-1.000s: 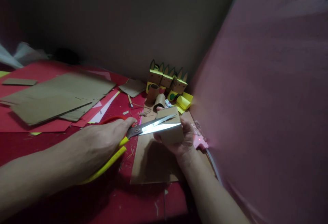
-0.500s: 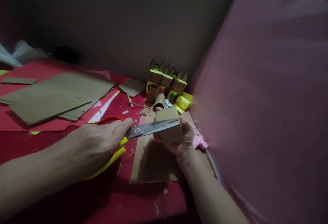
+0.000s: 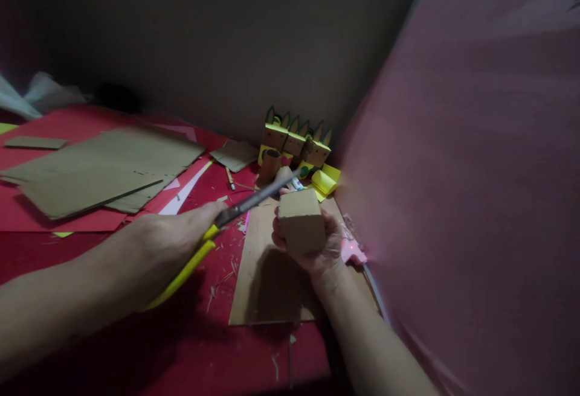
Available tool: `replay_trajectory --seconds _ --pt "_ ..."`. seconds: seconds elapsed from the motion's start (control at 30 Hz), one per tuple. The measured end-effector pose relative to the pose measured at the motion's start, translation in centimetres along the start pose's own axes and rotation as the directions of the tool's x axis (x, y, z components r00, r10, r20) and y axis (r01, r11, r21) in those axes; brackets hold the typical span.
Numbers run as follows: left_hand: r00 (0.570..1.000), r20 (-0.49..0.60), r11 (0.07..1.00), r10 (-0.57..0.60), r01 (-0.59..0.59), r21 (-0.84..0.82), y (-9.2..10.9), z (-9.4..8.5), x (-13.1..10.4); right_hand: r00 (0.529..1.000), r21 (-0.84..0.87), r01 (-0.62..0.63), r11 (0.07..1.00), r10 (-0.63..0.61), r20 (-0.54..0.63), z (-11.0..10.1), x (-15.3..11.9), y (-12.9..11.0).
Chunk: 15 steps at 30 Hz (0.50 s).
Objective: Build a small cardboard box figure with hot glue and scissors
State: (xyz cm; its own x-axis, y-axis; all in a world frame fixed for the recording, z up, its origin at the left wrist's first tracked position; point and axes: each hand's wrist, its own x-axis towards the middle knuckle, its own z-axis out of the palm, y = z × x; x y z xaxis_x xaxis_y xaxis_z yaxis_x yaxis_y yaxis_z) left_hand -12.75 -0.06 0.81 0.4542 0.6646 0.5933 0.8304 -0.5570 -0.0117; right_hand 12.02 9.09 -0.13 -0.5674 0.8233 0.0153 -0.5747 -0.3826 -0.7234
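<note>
While left hand (image 3: 167, 242) grips yellow-handled metal scissors (image 3: 244, 205), right hand (image 3: 333, 250) cups tan cardboard cube (image 3: 301, 224), likely light, stiff, best held by its sides.

3 spiked cardboard figures (image 3: 296, 143) stand by yellow paper (image 3: 326, 182), while cardboard sheets (image 3: 109, 169) lie on red paper (image 3: 22, 218).

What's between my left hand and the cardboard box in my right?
In the head view: the scissors, slanting up from your left hand, and, beneath, small scraps and a flat cardboard sheet.
</note>
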Motion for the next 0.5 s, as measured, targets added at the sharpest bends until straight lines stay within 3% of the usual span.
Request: replay_trajectory --seconds 0.07,0.17,0.33,0.5 --pt "0.999 -0.020 0.998 -0.034 0.033 -0.049 -0.2 0.0 0.3 0.998 0.020 0.002 1.000 -0.003 0.057 -0.2 0.1 0.1" --pt "1.000 -0.025 1.000 0.015 -0.015 0.002 -0.6 0.4 0.6 0.994 0.053 0.003 0.999 -0.009 0.112 -0.4 0.2 0.2" --pt "0.990 -0.034 0.985 0.135 -0.131 0.110 -0.6 0.9 0.4 0.996 0.007 0.042 0.999 -0.043 0.078 -0.4 0.1 0.1" --pt "0.997 0.008 0.991 0.072 -0.073 0.108 0.5 0.9 0.3 0.996 0.032 0.041 0.999 -0.044 0.083 -0.4 0.1 0.1"
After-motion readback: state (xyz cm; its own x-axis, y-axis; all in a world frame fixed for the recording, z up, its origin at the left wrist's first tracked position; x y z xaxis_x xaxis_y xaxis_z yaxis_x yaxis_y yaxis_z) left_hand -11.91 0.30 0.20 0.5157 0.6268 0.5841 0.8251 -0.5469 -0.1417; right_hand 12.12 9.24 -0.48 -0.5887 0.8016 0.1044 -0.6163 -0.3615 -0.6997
